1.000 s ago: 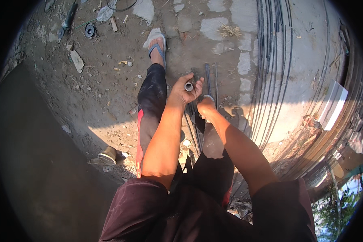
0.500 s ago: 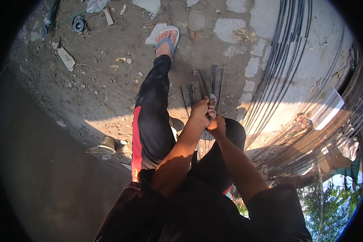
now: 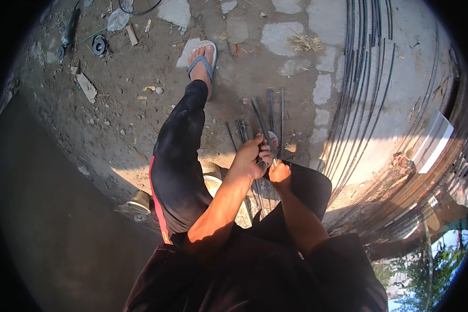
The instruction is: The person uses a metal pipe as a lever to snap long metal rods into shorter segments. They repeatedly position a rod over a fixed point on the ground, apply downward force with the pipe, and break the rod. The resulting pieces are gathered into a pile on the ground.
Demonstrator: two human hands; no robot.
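Dark pipe (image 3: 260, 115), centre: gripped by left hand (image 3: 254, 157); right hand (image 3: 280, 174) closed, its hold obscured. Short rods (image 3: 271, 109) are laid beyond; a sandalled foot (image 3: 200, 74) is planted far left; dirt ground (image 3: 125, 104) is bounded right by long rods (image 3: 350, 57), left by dark grey surface (image 3: 62, 208)

On the brown dirt ground (image 3: 122, 101) I see, far left, a long dark hand tool (image 3: 70, 28) near a black plastic-looking ring (image 3: 99, 45). A narrow pale slab (image 3: 87, 87) lies closer. A dry straw tuft (image 3: 306, 42) sits beside a flat grey stone (image 3: 275, 39); far right, a white rectangular panel (image 3: 434, 143).
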